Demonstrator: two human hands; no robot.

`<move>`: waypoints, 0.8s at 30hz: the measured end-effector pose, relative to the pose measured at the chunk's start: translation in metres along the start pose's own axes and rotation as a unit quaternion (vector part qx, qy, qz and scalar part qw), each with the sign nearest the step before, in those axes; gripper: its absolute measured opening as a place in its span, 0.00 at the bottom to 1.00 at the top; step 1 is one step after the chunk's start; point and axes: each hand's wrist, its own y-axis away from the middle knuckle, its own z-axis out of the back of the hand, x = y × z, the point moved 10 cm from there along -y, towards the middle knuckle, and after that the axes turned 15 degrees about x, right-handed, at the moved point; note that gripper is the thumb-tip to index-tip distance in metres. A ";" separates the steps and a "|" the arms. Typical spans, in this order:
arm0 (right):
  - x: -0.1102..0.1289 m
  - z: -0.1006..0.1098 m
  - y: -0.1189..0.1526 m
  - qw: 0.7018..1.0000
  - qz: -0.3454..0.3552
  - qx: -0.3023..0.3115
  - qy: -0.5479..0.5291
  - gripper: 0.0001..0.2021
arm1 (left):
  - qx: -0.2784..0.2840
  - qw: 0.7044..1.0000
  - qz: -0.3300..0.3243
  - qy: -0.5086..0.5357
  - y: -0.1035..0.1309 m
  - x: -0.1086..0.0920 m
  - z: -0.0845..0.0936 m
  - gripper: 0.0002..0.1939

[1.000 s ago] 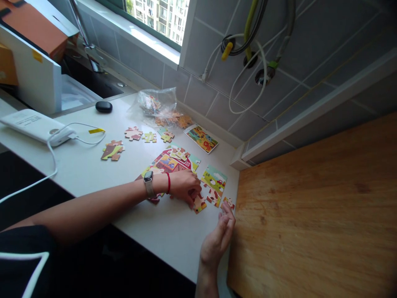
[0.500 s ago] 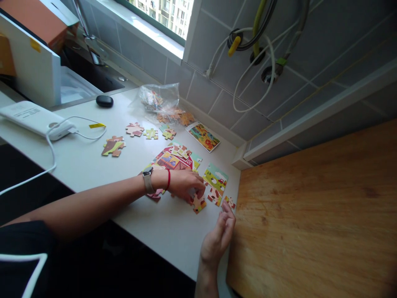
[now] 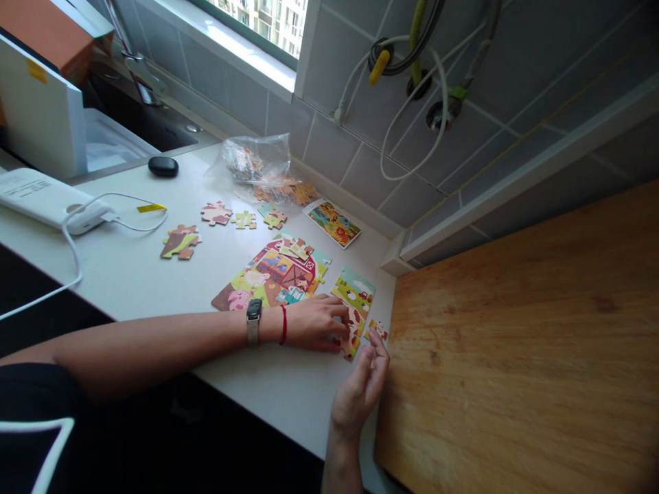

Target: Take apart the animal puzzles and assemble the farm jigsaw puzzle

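Note:
My left hand [image 3: 319, 322], with a watch and a red cord at the wrist, is closed on a jigsaw puzzle piece [image 3: 349, 348]. That piece lies against the lower end of a joined strip of puzzle pieces [image 3: 355, 288] showing sheep, a red car and a spotted animal. My right hand [image 3: 357, 391] rests at the counter's right end, half curled with thumb and index finger apart and nothing visible in it. Its fingertips are beside a small loose puzzle piece [image 3: 377, 330]. Left of the strip lies a larger joined barn puzzle [image 3: 283, 269], with loose pieces [image 3: 295, 248] on top.
Several loose pieces [image 3: 216, 213] lie farther left. Behind them are a clear plastic bag [image 3: 257, 159] of pieces and a picture card [image 3: 333, 222]. A white power strip [image 3: 49, 195], a black case [image 3: 163, 166] and a sink [image 3: 149, 123] are at left; a wooden board [image 3: 515, 343] borders the right.
My left hand has moved right and slightly down, bringing the held piece against the strip's lower end. More of the barn puzzle now shows. My right hand has barely moved.

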 end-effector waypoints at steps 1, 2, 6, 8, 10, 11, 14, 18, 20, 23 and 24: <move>0.000 0.000 0.000 1.000 0.000 -0.002 0.001 0.21 | 0.000 1.000 0.001 -0.001 0.000 0.001 0.000 0.08; 0.000 0.001 0.000 1.000 0.000 -0.003 0.000 0.21 | 0.001 1.000 0.002 -0.003 0.000 0.002 0.001 0.08; 0.000 0.001 0.000 1.000 0.000 -0.002 -0.007 0.21 | 0.007 1.000 0.009 -0.012 0.000 0.002 0.002 0.08; 0.000 0.001 0.000 1.000 0.001 -0.003 -0.006 0.21 | 0.004 1.000 0.009 -0.012 0.000 0.001 0.002 0.09; 0.000 0.001 0.000 1.000 0.001 -0.003 -0.004 0.22 | -0.006 1.000 -0.003 -0.012 0.001 -0.001 0.003 0.11; 0.000 0.001 0.000 1.000 0.001 -0.003 -0.003 0.22 | -0.011 1.000 -0.011 -0.014 0.001 -0.002 0.003 0.12; -0.001 0.001 0.000 1.000 -0.001 -0.002 -0.002 0.21 | -0.013 0.999 -0.023 -0.022 0.001 -0.002 0.001 0.12; -0.001 0.001 0.000 1.000 -0.004 0.000 -0.002 0.21 | -0.007 1.000 -0.015 -0.023 0.001 0.000 -0.002 0.11; -0.001 0.001 0.000 1.000 -0.004 0.000 -0.008 0.21 | -0.006 1.000 -0.011 -0.019 0.001 0.001 -0.002 0.11; -0.001 0.000 0.000 1.000 -0.005 0.001 -0.017 0.22 | 0.002 1.000 -0.004 -0.012 0.000 0.001 -0.002 0.10; -0.001 0.000 0.000 1.000 -0.005 0.001 -0.017 0.22 | 0.005 1.000 -0.002 -0.011 0.000 0.001 -0.002 0.10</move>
